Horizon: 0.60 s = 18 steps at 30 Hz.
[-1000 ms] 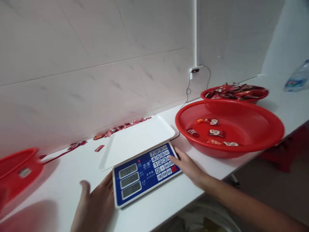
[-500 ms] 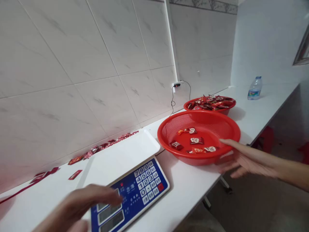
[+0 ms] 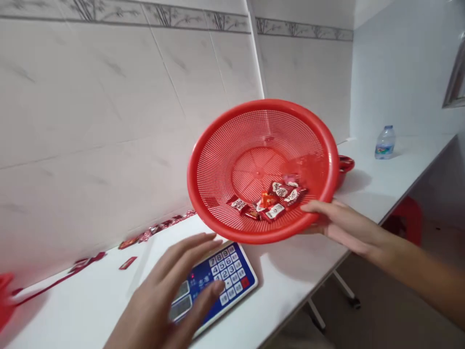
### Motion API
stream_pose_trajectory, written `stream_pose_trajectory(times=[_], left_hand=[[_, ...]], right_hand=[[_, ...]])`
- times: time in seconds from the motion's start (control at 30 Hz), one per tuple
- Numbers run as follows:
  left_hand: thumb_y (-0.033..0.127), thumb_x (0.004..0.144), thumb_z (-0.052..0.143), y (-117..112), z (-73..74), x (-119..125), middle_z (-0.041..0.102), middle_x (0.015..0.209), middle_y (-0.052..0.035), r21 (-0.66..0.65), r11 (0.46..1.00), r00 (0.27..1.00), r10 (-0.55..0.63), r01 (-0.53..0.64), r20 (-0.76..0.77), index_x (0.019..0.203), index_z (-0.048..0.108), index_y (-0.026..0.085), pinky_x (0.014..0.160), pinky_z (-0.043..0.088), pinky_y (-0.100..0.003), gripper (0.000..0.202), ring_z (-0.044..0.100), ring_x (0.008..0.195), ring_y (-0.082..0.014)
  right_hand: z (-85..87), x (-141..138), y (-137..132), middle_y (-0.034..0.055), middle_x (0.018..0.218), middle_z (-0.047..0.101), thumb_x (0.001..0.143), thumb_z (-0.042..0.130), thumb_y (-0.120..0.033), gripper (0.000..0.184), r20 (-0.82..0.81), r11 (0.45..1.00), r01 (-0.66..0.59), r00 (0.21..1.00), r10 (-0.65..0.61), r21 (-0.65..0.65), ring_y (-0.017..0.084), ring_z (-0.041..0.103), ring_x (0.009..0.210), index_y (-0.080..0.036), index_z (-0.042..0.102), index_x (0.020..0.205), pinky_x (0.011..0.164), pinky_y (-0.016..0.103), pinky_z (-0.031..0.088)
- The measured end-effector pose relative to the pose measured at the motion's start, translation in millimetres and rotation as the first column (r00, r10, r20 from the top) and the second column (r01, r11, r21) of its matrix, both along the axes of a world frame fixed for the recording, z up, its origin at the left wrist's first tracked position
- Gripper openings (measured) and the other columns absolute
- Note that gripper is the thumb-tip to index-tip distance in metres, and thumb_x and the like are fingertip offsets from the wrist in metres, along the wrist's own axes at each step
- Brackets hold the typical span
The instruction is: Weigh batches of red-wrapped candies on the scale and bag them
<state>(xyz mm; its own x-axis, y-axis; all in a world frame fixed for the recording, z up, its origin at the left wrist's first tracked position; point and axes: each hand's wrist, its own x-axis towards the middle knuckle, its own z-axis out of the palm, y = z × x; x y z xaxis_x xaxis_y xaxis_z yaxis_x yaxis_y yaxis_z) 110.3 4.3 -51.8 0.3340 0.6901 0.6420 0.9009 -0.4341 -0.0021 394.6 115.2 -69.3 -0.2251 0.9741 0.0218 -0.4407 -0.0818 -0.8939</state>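
In the head view there are two hands, one scale, one bottle and three red vessels. The right hand (image 3: 339,220), right of centre, pinches the rim of the basket (image 3: 254,165) between thumb and fingers. The basket is at the centre of the frame, raised and tilted with its mouth toward the camera; about seven candies (image 3: 269,201) lie heaped at its lower side, overlapping too much for an exact count. The left hand (image 3: 165,291), bottom centre-left, is spread, holding nothing, over the scale (image 3: 236,276); contact cannot be told. A second basket (image 3: 345,169) shows partly behind the first, its contents hidden. A red container (image 3: 3,295) is cut off at the left edge. One packet (image 3: 128,262) lies lower left, near a row of wrapped sweets (image 3: 165,225) along the wall. The bottle (image 3: 385,143) stands upper right.
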Motion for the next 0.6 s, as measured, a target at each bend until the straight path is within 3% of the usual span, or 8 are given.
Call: stream_pose_trajectory(times=[0.1, 0.23, 0.33, 0.37, 0.5, 0.6], left_hand=[[0.046, 0.099, 0.050, 19.3, 20.9, -19.2, 0.067, 0.128, -0.0044, 0.020, 0.997, 0.997, 0.071, -0.071, 0.024, 0.133, 0.056, 0.033, 0.086, 0.062, -0.038, 0.036, 0.067, 0.113, -0.0254], [0.045, 0.098, 0.054, 70.5, 34.1, -37.8, 0.065, 0.126, -0.0114, -0.082, 0.979, 0.980, 0.190, -0.185, 0.056, 0.129, 0.062, 0.024, 0.099, 0.054, -0.047, 0.038, 0.064, 0.117, -0.0297], [0.043, 0.085, 0.074, 119.5, 26.6, -52.0, 0.043, 0.152, -0.0198, -0.303, 0.894, 0.940, 0.339, -0.331, -0.027, 0.149, 0.047, 0.027, 0.102, 0.051, -0.049, 0.071, 0.057, 0.127, -0.0356], [0.042, 0.082, 0.078, 133.6, 22.0, -57.3, 0.046, 0.148, -0.0206, -0.350, 0.870, 0.934, 0.353, -0.347, -0.048, 0.149, 0.048, 0.027, 0.100, 0.052, -0.047, 0.074, 0.060, 0.122, -0.0352], [0.032, 0.085, 0.073, 162.1, 5.1, -79.7, 0.069, 0.113, -0.0127, -0.422, 0.831, 0.928, 0.364, -0.362, -0.080, 0.137, 0.062, 0.027, 0.086, 0.057, -0.037, 0.054, 0.071, 0.091, -0.0256], [0.021, 0.087, 0.067, 155.1, -1.1, -92.7, 0.071, 0.111, -0.0109, -0.405, 0.832, 0.919, 0.389, -0.379, -0.062, 0.127, 0.069, 0.025, 0.091, 0.054, -0.037, 0.041, 0.071, 0.096, -0.0256]], right_hand=[[25.3, -39.7, 22.9, 0.0063, 0.079, 0.072, 0.077, 0.061, -0.005, 0.010, -0.001, 0.993, -0.115, 0.993, 0.115, 0.036, 0.020, 0.071, 0.076, -0.015, 0.063, 0.080, 0.081, 0.043, 0.064], [23.2, -107.4, 48.6, 0.0013, 0.070, 0.066, 0.074, 0.053, 0.000, 0.017, 0.002, 0.982, -0.186, 0.983, 0.186, 0.039, 0.015, 0.066, 0.064, -0.015, 0.058, 0.079, 0.070, 0.036, 0.063], [7.7, -154.4, 67.8, -0.0027, 0.065, 0.062, 0.067, 0.052, 0.000, 0.026, 0.050, 0.980, -0.195, 0.980, 0.192, 0.048, 0.015, 0.062, 0.061, -0.018, 0.055, 0.086, 0.063, 0.034, 0.061], [3.2, -166.8, 74.7, -0.0038, 0.064, 0.061, 0.065, 0.052, -0.002, 0.029, 0.071, 0.978, -0.201, 0.978, 0.196, 0.058, 0.015, 0.061, 0.060, -0.019, 0.055, 0.089, 0.060, 0.032, 0.059], [-2.6, -196.5, 102.2, -0.0027, 0.069, 0.063, 0.062, 0.054, -0.005, 0.041, 0.145, 0.970, -0.213, 0.970, 0.196, 0.116, 0.016, 0.061, 0.062, -0.020, 0.057, 0.099, 0.055, 0.030, 0.056], [1.1, -201.8, 116.6, 0.0005, 0.078, 0.066, 0.062, 0.053, -0.006, 0.045, 0.192, 0.968, -0.176, 0.971, 0.142, 0.177, 0.017, 0.063, 0.065, -0.022, 0.057, 0.104, 0.056, 0.030, 0.056]])
